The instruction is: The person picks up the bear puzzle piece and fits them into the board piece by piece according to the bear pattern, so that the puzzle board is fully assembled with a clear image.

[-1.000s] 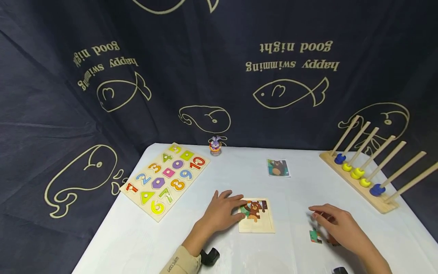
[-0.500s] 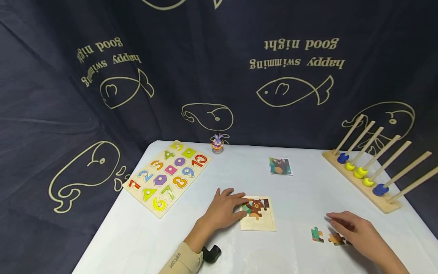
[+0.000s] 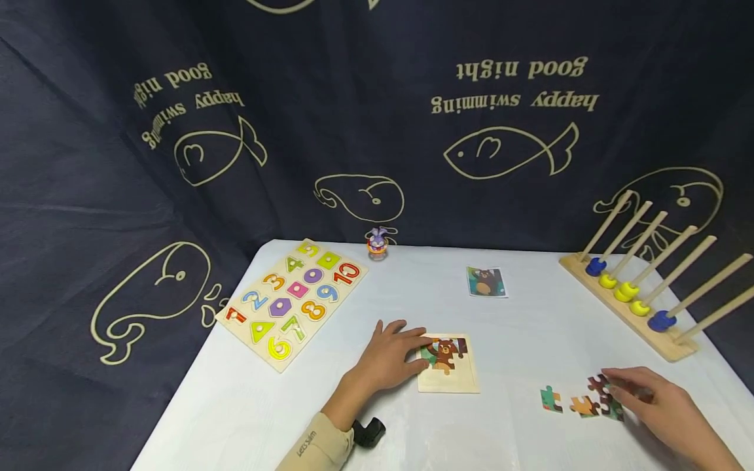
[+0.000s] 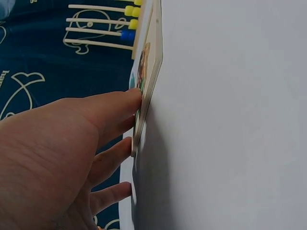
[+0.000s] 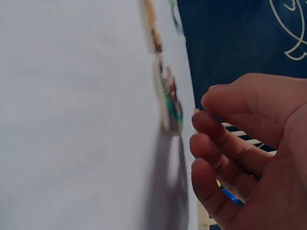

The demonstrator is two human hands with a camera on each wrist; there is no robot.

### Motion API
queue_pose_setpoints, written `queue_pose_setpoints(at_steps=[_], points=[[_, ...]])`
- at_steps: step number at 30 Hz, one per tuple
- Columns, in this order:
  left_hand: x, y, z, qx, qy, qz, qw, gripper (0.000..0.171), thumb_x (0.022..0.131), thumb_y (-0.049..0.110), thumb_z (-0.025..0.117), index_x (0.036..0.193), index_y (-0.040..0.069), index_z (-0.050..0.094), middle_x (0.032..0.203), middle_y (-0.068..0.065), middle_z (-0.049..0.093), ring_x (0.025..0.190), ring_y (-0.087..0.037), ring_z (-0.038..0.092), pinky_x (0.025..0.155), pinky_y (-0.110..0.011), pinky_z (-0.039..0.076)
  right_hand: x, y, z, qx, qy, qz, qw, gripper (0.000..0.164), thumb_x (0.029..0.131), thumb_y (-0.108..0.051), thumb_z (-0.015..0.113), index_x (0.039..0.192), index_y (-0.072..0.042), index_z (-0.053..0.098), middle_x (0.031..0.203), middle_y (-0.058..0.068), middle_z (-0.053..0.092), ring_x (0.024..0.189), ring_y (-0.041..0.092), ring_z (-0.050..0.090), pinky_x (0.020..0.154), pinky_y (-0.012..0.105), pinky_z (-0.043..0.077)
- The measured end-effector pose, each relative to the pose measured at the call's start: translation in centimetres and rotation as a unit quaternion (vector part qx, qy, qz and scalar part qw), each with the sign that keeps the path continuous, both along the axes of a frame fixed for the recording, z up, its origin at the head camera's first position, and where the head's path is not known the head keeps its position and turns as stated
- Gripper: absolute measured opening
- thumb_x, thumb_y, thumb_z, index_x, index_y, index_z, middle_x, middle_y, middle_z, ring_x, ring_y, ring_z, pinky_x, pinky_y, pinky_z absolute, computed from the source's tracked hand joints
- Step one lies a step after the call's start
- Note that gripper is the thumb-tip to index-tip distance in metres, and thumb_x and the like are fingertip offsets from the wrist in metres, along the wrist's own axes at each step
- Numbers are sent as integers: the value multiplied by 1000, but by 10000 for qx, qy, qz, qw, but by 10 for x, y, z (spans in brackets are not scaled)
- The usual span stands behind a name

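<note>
My left hand (image 3: 385,360) rests at the left side of a small wooden jigsaw board (image 3: 449,384), its thumb and a finger touching the top. A partly assembled bear picture (image 3: 443,358) fills the board's upper part. In the left wrist view, the left hand (image 4: 53,139) has fairly straight fingers against the board's edge. At right, my right hand (image 3: 668,402) hovers beside loose jigsaw pieces (image 3: 598,384). The right wrist view shows the right hand (image 5: 254,143) loosely bent, apart from blurred pieces (image 5: 171,103). Further left lie a green piece (image 3: 550,399) and an orange-brown piece (image 3: 583,405).
A number-and-shape board (image 3: 294,294) lies at the left. At the back stand a purple rabbit figure (image 3: 377,243) and, flat, a bear picture card (image 3: 487,282). A peg rack with blue and yellow beads (image 3: 633,307) stands at the right. A dark curtain hangs behind.
My right hand has moved right, off the loose pieces, which uncovers more of them. The left hand stays on the board. The whole head view has shifted slightly.
</note>
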State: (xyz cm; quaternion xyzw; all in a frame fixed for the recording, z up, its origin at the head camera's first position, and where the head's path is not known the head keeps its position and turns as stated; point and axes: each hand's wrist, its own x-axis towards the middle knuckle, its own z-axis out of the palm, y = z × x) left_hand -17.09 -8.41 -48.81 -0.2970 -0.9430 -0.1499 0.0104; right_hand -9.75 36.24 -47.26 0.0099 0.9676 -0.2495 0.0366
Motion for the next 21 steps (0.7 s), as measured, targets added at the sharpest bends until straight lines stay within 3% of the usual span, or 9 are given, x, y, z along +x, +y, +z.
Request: queue_pose_setpoints(at_steps=[5,10,21], points=[[1,2,0,-34,41,53,10000,45,90,48,61,133,32,60,141,10,49,134,-28,37,103,-68,21,-3,1,-4,181,-108,171,9996,37,87,-17,70,118,3,65,102,13,62,82,22,56,60,31,47],[0,1,-1,-18,78,30,10000,45,91,49,59,133,33,59,141,11,49,134,-27,36,104,-67,20,-8,0,-5,209,-148,259,9993,32,87,-13,68,115,4,68,95,7,61,80,20,56,62,35,48],[0,0,-4,138,141,30,9998,43,90,49,60,130,33,61,138,12,51,133,-28,38,101,-69,23,-16,2,-4,319,-92,475,9983,40,81,-12,75,115,7,66,98,11,60,82,23,56,64,39,50]])
